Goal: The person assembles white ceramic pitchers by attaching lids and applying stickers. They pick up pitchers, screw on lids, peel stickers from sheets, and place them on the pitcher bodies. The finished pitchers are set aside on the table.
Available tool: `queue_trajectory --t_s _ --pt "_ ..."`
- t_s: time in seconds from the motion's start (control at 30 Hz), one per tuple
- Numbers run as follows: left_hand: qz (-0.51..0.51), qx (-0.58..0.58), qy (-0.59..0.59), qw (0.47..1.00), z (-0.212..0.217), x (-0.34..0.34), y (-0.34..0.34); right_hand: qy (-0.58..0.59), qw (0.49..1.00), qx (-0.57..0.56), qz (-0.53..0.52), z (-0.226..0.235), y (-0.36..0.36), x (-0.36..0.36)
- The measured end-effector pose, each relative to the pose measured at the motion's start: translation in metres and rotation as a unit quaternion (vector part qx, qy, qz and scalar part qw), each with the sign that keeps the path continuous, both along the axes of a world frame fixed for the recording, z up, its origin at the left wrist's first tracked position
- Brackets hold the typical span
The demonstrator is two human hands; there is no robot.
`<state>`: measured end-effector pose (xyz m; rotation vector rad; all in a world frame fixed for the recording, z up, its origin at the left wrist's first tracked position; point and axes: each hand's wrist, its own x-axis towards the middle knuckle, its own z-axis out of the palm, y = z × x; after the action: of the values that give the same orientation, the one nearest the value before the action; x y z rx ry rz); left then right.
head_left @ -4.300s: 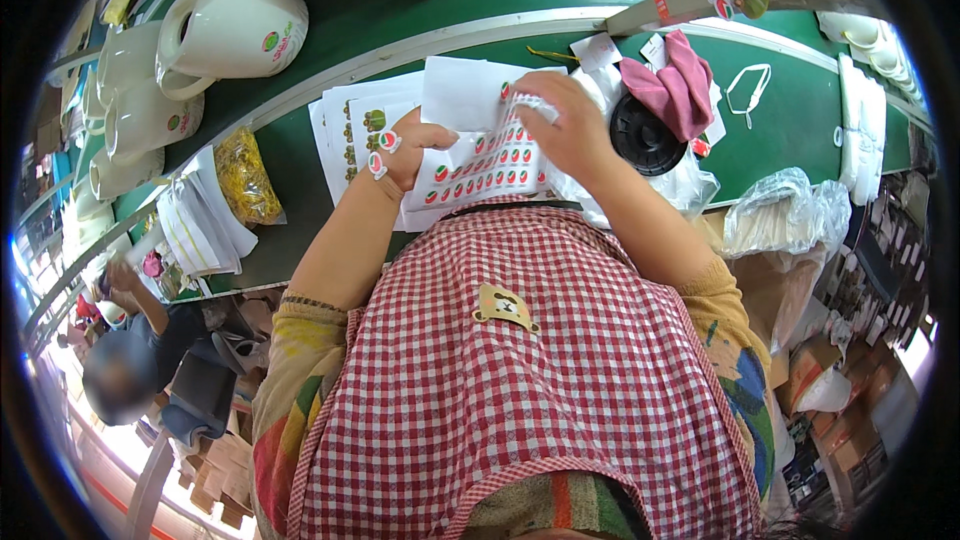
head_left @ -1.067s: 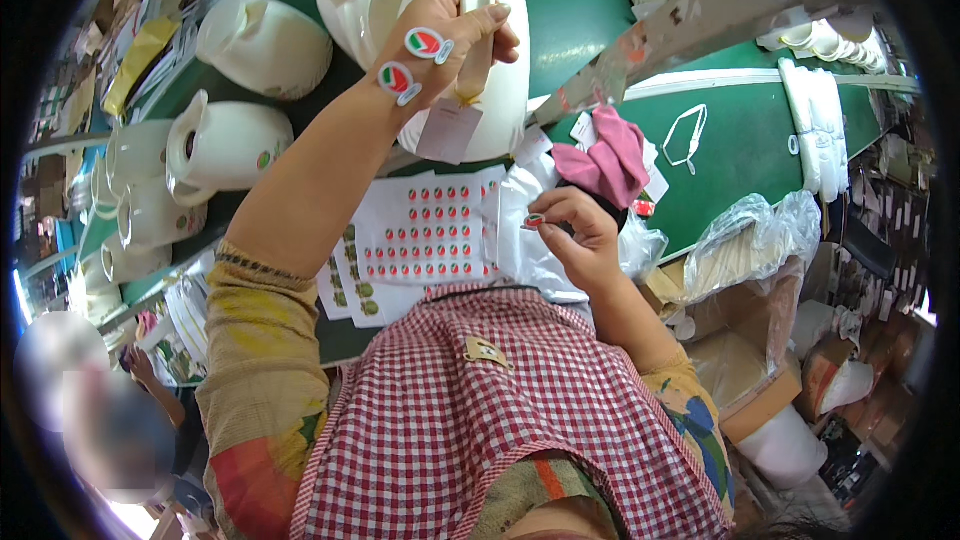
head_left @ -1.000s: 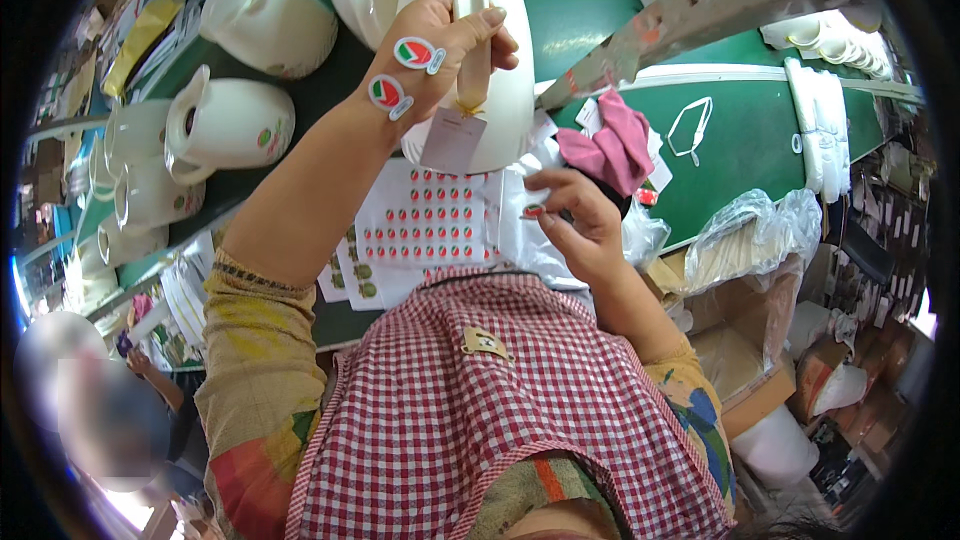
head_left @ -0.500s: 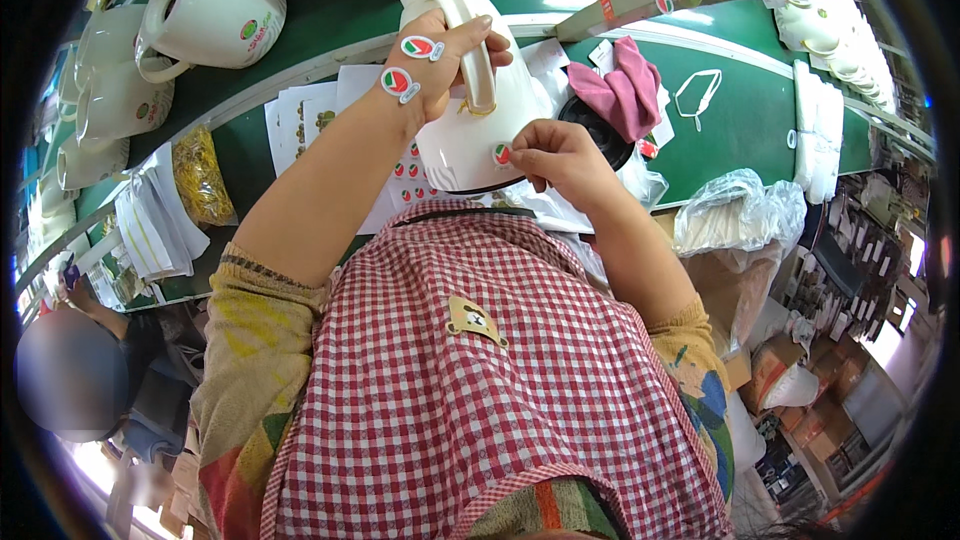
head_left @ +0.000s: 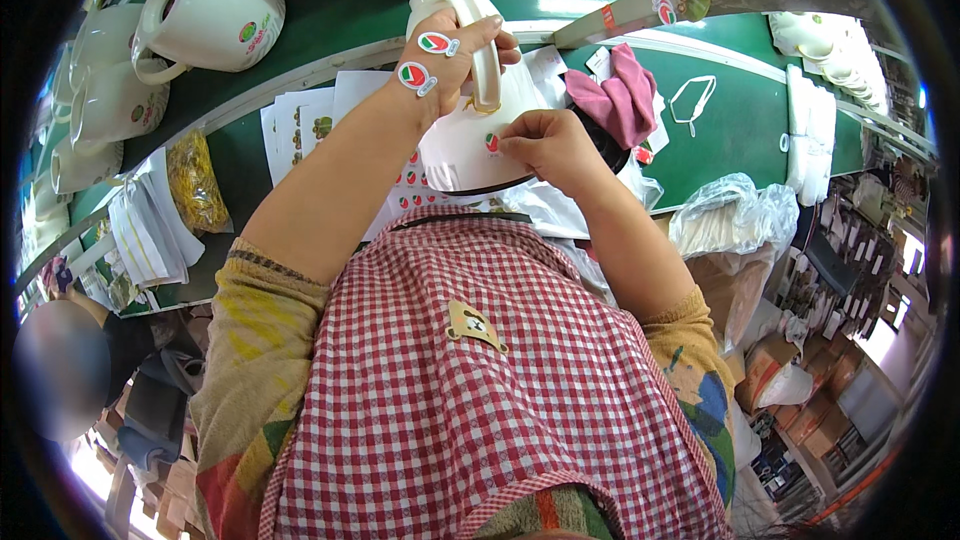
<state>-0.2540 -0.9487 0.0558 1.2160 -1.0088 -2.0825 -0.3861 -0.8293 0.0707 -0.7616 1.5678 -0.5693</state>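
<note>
A white kettle (head_left: pixel 455 162) lies tilted in front of my apron, its handle (head_left: pixel 487 80) facing up. My left hand (head_left: pixel 452 52) is closed around that handle. Two round red, green and white stickers (head_left: pixel 412 75) with small tabs cling to the back of this hand and the wrist. On the kettle's side is a small red and green sticker (head_left: pixel 491 142). My right hand (head_left: pixel 555 148) has thumb and forefinger pinched at the sticker's right edge, against the kettle wall; its other fingers are curled in.
Sticker sheets (head_left: pixel 408 190) and papers lie under and left of the kettle. A pink cloth (head_left: pixel 620 100) rests over a black round part to the right. White kettles (head_left: pixel 225 25) crowd the far left; a metal bar (head_left: pixel 690 0) crosses at the back right. Plastic-wrapped items (head_left: pixel 735 215) stand at right.
My right hand has shifted slightly left and up, its fingertips now closer over the sticker on the kettle. My left hand keeps its grip on the handle.
</note>
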Motion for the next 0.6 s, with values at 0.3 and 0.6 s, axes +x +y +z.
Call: queue_trajectory --t_s 0.3,0.6 --pt "0.002 0.017 -0.013 1.000 0.002 -0.003 -0.004 0.142 0.987 -0.075 0.021 -0.022 0.009 0.001" --pt "-0.005 0.022 -0.003 1.000 0.001 -0.005 -0.002 0.398 0.902 -0.110 0.129 -0.002 -0.002 0.001"
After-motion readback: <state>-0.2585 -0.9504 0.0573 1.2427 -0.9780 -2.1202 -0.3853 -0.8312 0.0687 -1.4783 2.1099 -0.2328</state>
